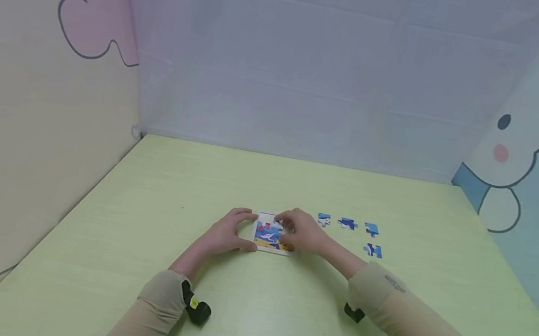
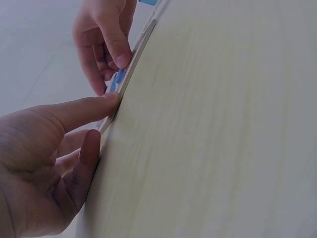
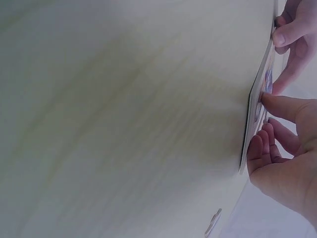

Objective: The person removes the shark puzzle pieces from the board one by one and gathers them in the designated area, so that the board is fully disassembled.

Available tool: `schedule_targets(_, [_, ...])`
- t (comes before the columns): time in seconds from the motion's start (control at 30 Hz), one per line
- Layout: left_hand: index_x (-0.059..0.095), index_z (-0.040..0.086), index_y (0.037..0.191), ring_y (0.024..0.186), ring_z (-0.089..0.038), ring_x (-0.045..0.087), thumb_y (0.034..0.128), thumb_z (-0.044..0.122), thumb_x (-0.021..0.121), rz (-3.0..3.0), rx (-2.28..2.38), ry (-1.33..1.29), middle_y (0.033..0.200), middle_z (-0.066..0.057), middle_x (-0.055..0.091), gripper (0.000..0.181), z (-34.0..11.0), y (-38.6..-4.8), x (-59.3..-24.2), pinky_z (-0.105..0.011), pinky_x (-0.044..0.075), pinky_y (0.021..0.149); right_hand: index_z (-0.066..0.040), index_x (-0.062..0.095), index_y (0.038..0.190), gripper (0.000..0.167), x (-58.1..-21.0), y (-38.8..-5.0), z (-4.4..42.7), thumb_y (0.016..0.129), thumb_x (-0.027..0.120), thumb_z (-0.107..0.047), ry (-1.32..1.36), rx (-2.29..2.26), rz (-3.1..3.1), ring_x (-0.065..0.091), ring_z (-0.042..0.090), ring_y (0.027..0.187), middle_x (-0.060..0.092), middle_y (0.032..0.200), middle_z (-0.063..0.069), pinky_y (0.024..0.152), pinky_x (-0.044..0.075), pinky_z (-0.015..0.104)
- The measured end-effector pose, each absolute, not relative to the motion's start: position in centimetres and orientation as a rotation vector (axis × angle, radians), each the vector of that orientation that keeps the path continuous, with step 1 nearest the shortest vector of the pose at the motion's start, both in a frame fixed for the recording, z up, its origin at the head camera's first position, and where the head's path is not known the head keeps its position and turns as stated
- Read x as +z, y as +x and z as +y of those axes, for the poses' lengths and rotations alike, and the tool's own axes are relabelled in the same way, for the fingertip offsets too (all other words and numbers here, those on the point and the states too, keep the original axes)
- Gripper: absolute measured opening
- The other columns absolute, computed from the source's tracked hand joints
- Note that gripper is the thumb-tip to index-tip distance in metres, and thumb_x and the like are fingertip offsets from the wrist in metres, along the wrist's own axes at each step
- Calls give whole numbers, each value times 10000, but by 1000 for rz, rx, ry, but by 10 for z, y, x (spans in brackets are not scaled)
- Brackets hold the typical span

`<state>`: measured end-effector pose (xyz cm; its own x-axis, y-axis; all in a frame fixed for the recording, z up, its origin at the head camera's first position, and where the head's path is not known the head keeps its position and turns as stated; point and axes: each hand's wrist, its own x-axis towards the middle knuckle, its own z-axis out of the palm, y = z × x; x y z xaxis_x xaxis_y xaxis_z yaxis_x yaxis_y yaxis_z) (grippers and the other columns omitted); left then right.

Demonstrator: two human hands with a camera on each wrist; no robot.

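Observation:
A small white-framed jigsaw puzzle board lies flat on the table, part of its colourful picture filled with pieces. My left hand holds the board by its left side, thumb at the near corner and fingers at the far one. Over the board's right side, my right hand pinches a puzzle piece at the upper part of the picture; its fingers cover much of that piece. In the left wrist view, a blue bit of puzzle shows under the right fingertips.
Several loose blue-and-white pieces lie right of the board, among them a top-row piece and a nearer piece. The pale table reaches back to a white cloth wall. Printed side walls stand left and right.

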<state>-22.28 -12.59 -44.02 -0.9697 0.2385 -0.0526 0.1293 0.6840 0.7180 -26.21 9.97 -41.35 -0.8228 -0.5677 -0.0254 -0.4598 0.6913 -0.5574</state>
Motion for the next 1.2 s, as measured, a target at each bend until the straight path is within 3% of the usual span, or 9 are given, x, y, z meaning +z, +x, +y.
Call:
schedule_targets(0.37, [495,169,1452,1486,-341,309,798,276,826,2737,1174,290,1596,-83,333,740,-126,-223,-441,-558,286,1193,-61,680,1234,402,-413,-271,102,837,731,-109,-943,-772,2680,553,132,881,651,1031,52,764,486,254])
schedule_targets(0.57, [494,171,1453,1489,-337,304,806,278,820,2731,1180,289,1597,-81,330,732,-126,-222,-440,-560,290,1192,-196,732,1143,304,-415,-274,104,855,696,-106,-985,-771,2645,543,151,908,622,1041,50,786,471,275])
schedule_targets(1.2, [487,179,1460,1488,-335,307,808,283,817,2741,1151,281,1605,-73,320,738,-126,-223,-440,-558,299,1188,-210,765,1098,297,-412,-279,104,847,675,-79,-1086,-714,2623,520,159,845,623,1055,50,721,436,245])
